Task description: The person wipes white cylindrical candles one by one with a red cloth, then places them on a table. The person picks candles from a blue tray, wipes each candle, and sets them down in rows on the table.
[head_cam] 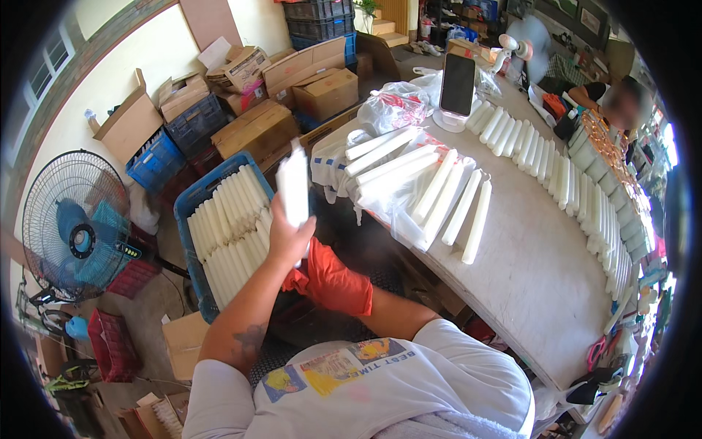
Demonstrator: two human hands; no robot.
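My left hand grips white candles, held upright in front of me above the crate side; how many it holds cannot be told. Just below it, my right hand is wrapped in an orange-red cloth, which hides its fingers. The cloth gathers against the lower end of what the left hand holds. To the left, a blue plastic crate carries rows of white candles. On the table, more loose candles lie on and beside clear plastic bags.
A long row of candles runs along the far side of the table. A phone stands on a holder. A pedestal fan is at left, near cardboard boxes. Another person sits across the table. Red-handled scissors lie at right.
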